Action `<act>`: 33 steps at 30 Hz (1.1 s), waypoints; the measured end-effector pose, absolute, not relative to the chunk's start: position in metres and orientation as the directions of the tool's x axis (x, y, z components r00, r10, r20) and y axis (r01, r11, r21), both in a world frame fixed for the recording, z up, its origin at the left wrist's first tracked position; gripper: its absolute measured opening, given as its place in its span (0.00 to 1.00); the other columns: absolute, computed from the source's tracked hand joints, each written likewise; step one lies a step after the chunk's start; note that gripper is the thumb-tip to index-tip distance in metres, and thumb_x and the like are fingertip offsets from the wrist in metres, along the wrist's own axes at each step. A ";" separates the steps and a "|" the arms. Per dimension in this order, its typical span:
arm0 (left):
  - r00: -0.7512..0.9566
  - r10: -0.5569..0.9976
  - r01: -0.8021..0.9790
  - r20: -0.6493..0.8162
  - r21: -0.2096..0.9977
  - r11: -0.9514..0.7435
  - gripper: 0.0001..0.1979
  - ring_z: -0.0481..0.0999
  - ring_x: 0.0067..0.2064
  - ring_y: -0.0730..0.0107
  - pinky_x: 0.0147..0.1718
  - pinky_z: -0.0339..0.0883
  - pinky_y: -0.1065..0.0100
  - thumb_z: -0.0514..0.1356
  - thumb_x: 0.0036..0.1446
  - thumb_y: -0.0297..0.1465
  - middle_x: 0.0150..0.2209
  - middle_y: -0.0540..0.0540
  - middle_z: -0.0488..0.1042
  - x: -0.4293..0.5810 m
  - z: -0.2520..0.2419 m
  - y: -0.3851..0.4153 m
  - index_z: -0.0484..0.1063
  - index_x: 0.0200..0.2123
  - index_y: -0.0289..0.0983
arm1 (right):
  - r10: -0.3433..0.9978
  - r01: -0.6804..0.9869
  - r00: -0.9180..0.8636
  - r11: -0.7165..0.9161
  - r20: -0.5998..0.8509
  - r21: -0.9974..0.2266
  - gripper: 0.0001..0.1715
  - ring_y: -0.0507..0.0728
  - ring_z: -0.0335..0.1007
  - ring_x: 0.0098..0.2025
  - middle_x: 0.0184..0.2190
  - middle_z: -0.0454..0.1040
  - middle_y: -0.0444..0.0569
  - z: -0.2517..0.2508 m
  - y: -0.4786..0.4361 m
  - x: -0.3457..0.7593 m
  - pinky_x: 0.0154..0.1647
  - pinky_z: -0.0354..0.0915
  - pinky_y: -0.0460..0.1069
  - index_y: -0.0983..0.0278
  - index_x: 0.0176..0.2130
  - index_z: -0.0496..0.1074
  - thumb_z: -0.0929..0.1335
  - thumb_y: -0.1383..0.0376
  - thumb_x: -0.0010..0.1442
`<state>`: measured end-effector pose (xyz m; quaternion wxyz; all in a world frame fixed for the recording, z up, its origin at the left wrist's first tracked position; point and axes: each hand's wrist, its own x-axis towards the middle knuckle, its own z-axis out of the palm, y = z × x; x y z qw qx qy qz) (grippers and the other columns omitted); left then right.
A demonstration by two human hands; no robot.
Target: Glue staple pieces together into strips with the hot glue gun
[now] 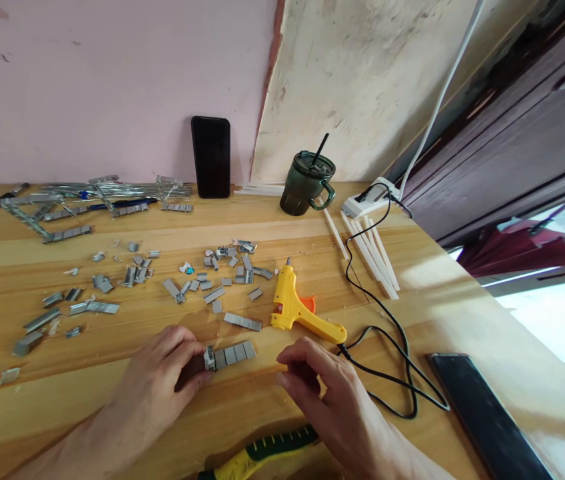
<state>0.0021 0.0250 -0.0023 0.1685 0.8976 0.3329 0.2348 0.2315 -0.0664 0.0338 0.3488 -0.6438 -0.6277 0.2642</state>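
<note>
Between its thumb and fingers, my left hand (167,370) pinches the left end of a strip of grey metal staples (235,354), which points right over the wooden table. My right hand (325,393) is curled to the right of that strip, with a gap between its thumb and index fingertips and nothing visible between them. Just beyond the hands lies another short staple strip (242,322). A yellow glue gun (300,310) with an orange trigger rests on its side above my right hand, its nozzle pointing away.
Staple pieces (135,275) are scattered at left and centre. A green-yellow handled tool (267,450) lies near the front edge. Farther back are a phone (211,157), a mug (305,183), glue sticks (372,253) and a power strip (370,198). A black device (487,413) lies right.
</note>
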 end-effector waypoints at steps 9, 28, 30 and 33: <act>0.602 0.706 0.522 0.372 0.485 -0.701 0.03 0.74 0.30 0.69 0.29 0.69 0.71 0.58 0.57 0.30 0.29 0.52 0.72 0.004 -0.004 0.026 0.68 0.30 0.41 | 0.993 0.629 0.072 0.027 0.093 -0.777 0.04 0.49 0.63 0.22 0.21 0.67 0.40 0.028 -0.065 0.233 0.24 0.63 0.43 0.63 0.33 0.69 0.64 0.68 0.57; 0.624 0.705 0.597 0.336 0.377 -0.708 0.08 0.73 0.32 0.62 0.31 0.67 0.62 0.56 0.60 0.33 0.30 0.48 0.71 0.001 -0.010 0.029 0.70 0.30 0.38 | 0.999 0.663 0.009 0.020 0.034 -0.749 0.06 0.50 0.66 0.23 0.23 0.70 0.42 0.024 -0.066 0.230 0.27 0.64 0.44 0.64 0.34 0.70 0.64 0.70 0.56; 0.635 0.687 0.586 0.354 0.359 -0.726 0.08 0.73 0.32 0.63 0.31 0.68 0.63 0.56 0.60 0.32 0.30 0.47 0.72 0.002 -0.006 0.029 0.70 0.29 0.38 | 1.000 0.662 0.002 0.022 0.031 -0.749 0.07 0.51 0.67 0.24 0.24 0.71 0.43 0.025 -0.065 0.230 0.28 0.64 0.44 0.64 0.35 0.70 0.63 0.70 0.56; 0.630 0.700 0.586 0.336 0.387 -0.712 0.07 0.74 0.31 0.63 0.30 0.69 0.63 0.56 0.59 0.32 0.30 0.48 0.72 0.002 -0.004 0.030 0.70 0.30 0.39 | 1.000 0.664 -0.003 0.024 0.029 -0.747 0.07 0.51 0.68 0.25 0.25 0.71 0.43 0.025 -0.066 0.230 0.28 0.64 0.44 0.64 0.35 0.70 0.63 0.70 0.56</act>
